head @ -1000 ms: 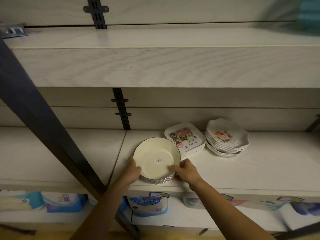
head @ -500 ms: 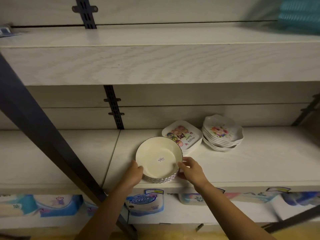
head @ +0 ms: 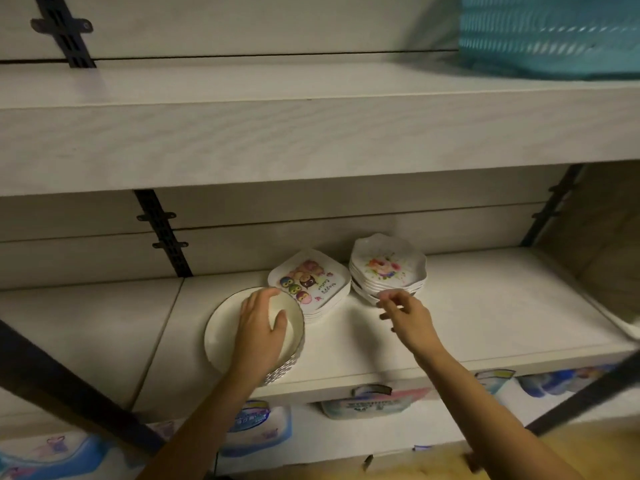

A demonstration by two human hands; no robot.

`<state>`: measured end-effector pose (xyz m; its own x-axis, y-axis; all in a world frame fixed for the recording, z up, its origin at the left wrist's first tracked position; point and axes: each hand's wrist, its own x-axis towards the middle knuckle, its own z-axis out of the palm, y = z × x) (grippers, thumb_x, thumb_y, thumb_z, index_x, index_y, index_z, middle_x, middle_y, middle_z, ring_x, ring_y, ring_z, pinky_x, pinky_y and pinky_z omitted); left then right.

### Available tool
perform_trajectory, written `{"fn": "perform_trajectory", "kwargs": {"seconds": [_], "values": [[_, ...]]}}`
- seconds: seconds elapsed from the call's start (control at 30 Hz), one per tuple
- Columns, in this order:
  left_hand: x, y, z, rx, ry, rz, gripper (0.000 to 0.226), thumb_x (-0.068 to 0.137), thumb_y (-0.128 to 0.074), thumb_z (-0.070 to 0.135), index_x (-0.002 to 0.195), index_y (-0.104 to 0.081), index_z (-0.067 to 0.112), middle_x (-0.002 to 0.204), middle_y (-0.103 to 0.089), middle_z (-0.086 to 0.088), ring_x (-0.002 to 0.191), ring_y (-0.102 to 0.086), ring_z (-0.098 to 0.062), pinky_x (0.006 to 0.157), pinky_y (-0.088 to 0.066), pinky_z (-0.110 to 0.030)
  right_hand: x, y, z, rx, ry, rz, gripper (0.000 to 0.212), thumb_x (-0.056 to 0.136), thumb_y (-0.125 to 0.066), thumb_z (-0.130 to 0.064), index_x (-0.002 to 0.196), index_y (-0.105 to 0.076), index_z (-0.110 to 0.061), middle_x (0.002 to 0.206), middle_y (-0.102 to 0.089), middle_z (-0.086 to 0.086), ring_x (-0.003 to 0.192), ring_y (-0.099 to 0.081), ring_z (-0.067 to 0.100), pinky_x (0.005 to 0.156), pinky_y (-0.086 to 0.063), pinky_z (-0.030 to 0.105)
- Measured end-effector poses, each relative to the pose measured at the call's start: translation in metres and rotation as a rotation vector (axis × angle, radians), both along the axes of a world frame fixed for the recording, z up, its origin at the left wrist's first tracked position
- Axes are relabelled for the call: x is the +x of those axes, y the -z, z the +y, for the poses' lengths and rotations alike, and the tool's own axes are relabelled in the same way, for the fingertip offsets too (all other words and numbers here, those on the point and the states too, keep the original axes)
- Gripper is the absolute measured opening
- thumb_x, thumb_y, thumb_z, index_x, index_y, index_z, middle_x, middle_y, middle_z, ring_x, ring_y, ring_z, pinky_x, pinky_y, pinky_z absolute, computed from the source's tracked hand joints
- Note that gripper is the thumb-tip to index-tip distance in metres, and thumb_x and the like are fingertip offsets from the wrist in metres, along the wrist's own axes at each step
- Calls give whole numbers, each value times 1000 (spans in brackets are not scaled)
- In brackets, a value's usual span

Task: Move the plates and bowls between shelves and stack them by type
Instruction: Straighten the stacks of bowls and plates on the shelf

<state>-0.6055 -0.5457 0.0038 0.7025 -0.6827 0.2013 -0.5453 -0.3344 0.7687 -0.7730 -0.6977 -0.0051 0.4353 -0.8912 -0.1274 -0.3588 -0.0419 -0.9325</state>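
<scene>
From the head camera, you have three separate piles on the middle shelf (head: 485, 306), and each looks sorted by kind: a stack of round bowls (head: 221, 332) with a dark rim at the front, a stack of square owl-print plates (head: 311, 282) just behind and to the right of it, and a stack of scalloped floral plates (head: 388, 268) further right, near the back panel. The bowls and the owl plates sit so close that their edges seem to touch; the floral pile stands just beside the owl pile. As a judgement, the sorting on this shelf is largely done. The upper shelf (head: 242, 133) shows no crockery, only a teal basket (head: 550, 32) at its far right, and packaged goods (head: 256, 424) fill the level below, so what remains to be moved, if anything, lies outside this view. Your left hand (head: 259, 327) lies flat over the top bowl, palm down, fingers spread across its hollow and far rim, pressing on it rather than clasping it: that grip is released. Your right hand (head: 405, 313) hangs in the air just in front of the floral pile, fingers loosely curled, holding nothing; its fingertips are close to the lowest plates, and you cannot tell whether they touch.
</scene>
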Motion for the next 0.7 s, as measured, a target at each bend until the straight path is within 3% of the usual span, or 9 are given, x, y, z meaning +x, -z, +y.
{"fn": "perform_trajectory", "kwargs": {"seconds": [0.1,0.23,0.33,0.4,0.53,0.6,0.7], "values": [[-26,-1,-44,9,61,179,25,89,-53,10,114,-56,10,118,-58,-7,111,-54,-22,95,-43,-33,-29,-4,-40,-24,65,-14,16,94,-50,-25,96,-58,-12,103,-67,11,71,-60,8,61,-44,24],[-54,8,-99,183,79,409,38,92,-49,24,127,-49,8,132,-53,-12,119,-51,-26,102,-39,-34,-53,-1,-94,19,55,19,12,94,-48,-19,100,-55,-11,108,-64,12,72,-59,10,60,-44,24],[-70,15,-130,218,38,505,52,94,-43,34,140,-34,12,149,-36,-7,136,-35,-25,113,-27,-37,-59,3,-128,106,-15,72,28,94,-49,-23,117,-52,-6,116,-60,15,85,-60,23,65,-50,29],[-77,17,-147,164,-12,517,52,95,-42,31,141,-32,10,150,-34,-7,138,-31,-24,113,-25,-34,-57,6,-143,146,-94,132,43,94,-50,-28,130,-45,-5,114,-57,10,94,-60,28,79,-52,38],[-84,25,-168,70,-20,494,42,95,-45,23,135,-43,11,139,-50,-9,129,-45,-26,106,-34,-32,-44,12,-152,146,-234,229,52,92,-53,-33,134,-43,-5,118,-53,10,105,-54,27,100,-44,43],[-84,30,-171,100,-66,453,35,93,-48,20,125,-53,7,126,-60,-11,118,-53,-27,92,-39,-27,-39,15,-152,84,-276,261,49,94,-52,-27,136,-42,-4,136,-50,15,122,-49,32,103,-38,39],[-82,38,-174,154,-117,408,28,90,-53,20,104,-62,-2,107,-66,-18,98,-59,-28,78,-39,-26,-34,18,-158,54,-264,243,46,95,-48,-20,138,-42,-8,141,-48,14,128,-46,32,104,-37,36]]}}
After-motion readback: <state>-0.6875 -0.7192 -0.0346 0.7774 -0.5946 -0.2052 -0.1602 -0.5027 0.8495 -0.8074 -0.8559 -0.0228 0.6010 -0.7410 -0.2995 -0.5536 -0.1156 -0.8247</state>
